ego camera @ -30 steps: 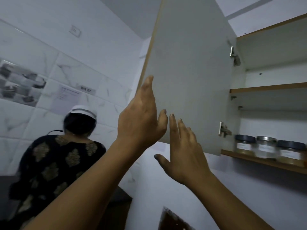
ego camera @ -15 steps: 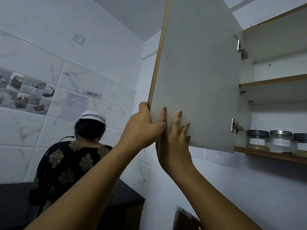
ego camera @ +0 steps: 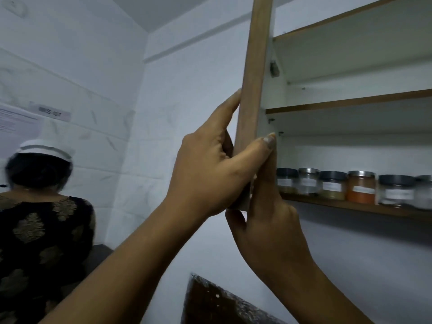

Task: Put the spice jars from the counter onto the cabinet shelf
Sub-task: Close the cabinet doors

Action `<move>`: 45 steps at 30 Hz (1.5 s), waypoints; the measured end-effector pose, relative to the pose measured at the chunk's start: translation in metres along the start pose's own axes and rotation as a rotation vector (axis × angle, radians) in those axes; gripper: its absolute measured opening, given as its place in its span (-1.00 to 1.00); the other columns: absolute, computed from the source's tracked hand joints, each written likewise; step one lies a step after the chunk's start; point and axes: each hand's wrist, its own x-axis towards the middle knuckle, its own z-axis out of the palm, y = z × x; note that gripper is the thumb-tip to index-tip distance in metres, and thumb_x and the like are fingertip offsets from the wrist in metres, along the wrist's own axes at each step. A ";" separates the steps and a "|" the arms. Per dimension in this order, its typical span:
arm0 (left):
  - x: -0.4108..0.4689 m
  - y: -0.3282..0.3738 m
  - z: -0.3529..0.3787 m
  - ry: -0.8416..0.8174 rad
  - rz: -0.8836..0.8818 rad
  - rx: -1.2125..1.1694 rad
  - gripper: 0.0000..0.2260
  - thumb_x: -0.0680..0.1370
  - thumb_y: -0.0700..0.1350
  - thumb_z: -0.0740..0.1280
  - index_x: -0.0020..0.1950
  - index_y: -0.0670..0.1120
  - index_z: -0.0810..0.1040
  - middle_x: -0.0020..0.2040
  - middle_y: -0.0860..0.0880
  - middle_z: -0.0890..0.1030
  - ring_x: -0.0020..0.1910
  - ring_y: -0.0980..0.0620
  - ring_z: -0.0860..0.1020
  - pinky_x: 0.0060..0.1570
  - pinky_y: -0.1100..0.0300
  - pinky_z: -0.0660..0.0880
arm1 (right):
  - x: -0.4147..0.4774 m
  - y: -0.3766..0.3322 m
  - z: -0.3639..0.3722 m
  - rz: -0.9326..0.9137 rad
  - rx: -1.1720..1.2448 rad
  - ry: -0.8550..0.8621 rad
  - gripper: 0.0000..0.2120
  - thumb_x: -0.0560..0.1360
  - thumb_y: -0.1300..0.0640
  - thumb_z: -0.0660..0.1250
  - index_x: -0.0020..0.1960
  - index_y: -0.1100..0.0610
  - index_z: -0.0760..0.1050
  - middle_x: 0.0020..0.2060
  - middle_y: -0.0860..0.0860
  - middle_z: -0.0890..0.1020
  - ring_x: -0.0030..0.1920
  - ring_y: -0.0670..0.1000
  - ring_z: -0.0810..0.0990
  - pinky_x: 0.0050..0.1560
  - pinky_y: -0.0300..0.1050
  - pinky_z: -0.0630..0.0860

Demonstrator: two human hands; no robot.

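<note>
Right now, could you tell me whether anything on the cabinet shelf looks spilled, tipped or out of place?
Nothing stands out: the spice jars stand upright in a row on the lower shelf, lids on, no spill visible.

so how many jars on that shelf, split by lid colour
dark lids: 3
silver lids: 3, the last cut by the frame edge
total: 6 jars in view

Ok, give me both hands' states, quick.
Left hand: closed on the cabinet door edge.
Right hand: pressed against the same door's lower edge, holding no jar.
</note>
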 end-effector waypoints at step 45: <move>-0.006 0.034 0.476 -0.158 -0.016 0.362 -0.31 0.46 0.28 0.11 0.52 0.16 -0.06 0.52 -0.33 -0.03 0.43 -0.48 -0.05 0.19 -0.52 -0.18 | -0.124 0.342 -0.148 0.899 -0.721 -0.259 -0.03 0.41 -0.26 0.30 0.53 -0.04 -0.28 0.50 0.03 -0.36 0.44 0.15 -0.48 0.40 0.39 -0.17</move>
